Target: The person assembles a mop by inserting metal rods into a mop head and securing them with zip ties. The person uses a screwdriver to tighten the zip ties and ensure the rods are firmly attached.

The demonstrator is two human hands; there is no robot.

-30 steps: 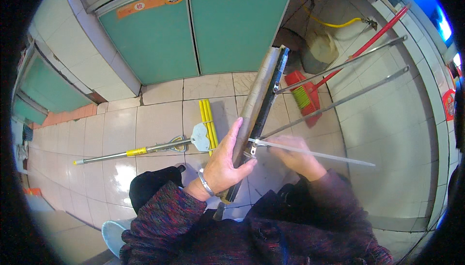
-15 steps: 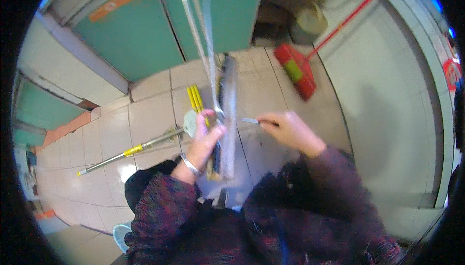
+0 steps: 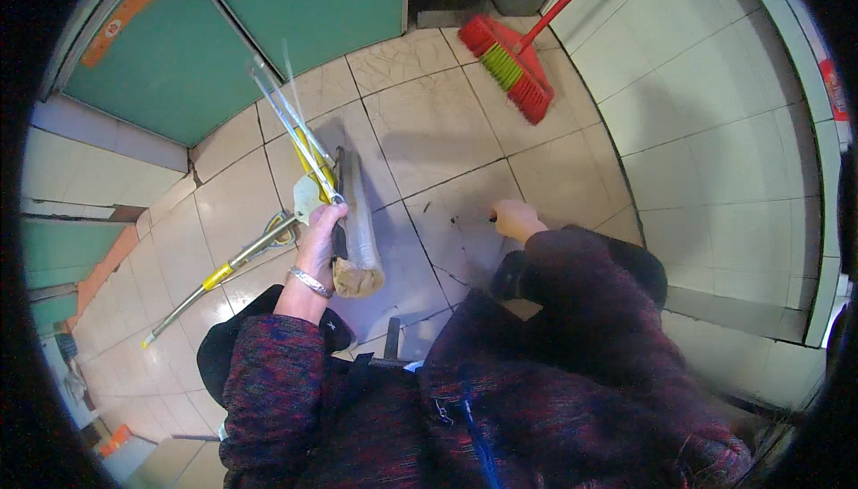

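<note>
My left hand [image 3: 320, 237] is closed round the metal rods of a sponge mop head [image 3: 361, 207]. The mop head is a long pale roll on a dark backing, with a tan sponge end towards me. Two thin metal rods [image 3: 289, 113] stick out away from me above my fist. Behind them show yellow bars and a pale plate [image 3: 307, 198], and I cannot tell whether these join the mop head. To the right, apart from the mop head, my right hand [image 3: 517, 220] is closed, a small dark bit showing at its fingertips; the rest is hidden.
A telescopic pole [image 3: 219, 276] with a yellow collar lies on the tiles at left. A red broom [image 3: 520, 67] stands at the far right near a white tiled wall [image 3: 706, 131]. Green cabinet doors [image 3: 304, 6] line the far side. Small dark specks [image 3: 454, 219] dot the floor.
The mop head has moved left and its rods now lean left. My right hand has drawn back slightly; the short flat metal piece seen in it earlier no longer shows. The view has shifted.
</note>
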